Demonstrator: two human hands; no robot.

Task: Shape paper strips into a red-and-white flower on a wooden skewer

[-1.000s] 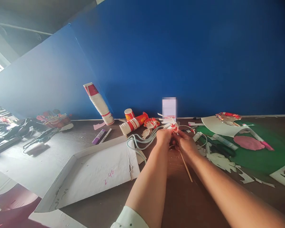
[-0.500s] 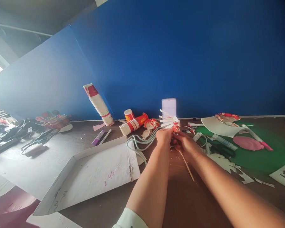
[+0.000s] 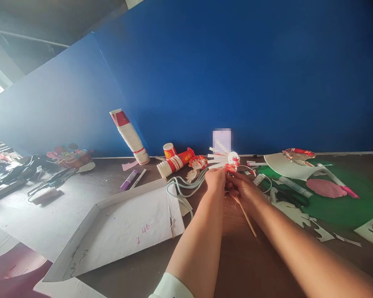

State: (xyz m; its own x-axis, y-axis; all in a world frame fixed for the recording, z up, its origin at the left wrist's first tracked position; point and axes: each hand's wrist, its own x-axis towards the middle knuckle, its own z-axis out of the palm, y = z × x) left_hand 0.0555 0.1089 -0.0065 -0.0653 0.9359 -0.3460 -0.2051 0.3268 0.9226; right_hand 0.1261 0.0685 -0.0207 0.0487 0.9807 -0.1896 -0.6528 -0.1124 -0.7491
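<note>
Both my hands meet over the middle of the table around a paper cup (image 3: 233, 159) cut into strips. It is red and white, with a round white face showing and several white strips fanning out to the left. My left hand (image 3: 216, 178) is closed, its fingertips pinching the strip side. My right hand (image 3: 240, 185) is closed on the cup's lower right side. A thin wooden stick (image 3: 247, 217) slants out below the right hand; whether the fingers touch it I cannot tell. Behind the cup stands a pale blurred rectangle (image 3: 222, 138).
Left are a shallow white cardboard box lid (image 3: 121, 227), a looped pale cable (image 3: 186, 186), a cut red cup (image 3: 197, 163), cups lying stacked (image 3: 177, 162) and a tall leaning cup stack (image 3: 130, 138). Right are paper scraps (image 3: 290, 212), a pink oval (image 3: 325, 188), pens and dark scissors (image 3: 294, 198).
The cut paper cup has turned in my hands, so its round white face now shows more. Its strips have shifted slightly. Both hands stay in nearly the same place.
</note>
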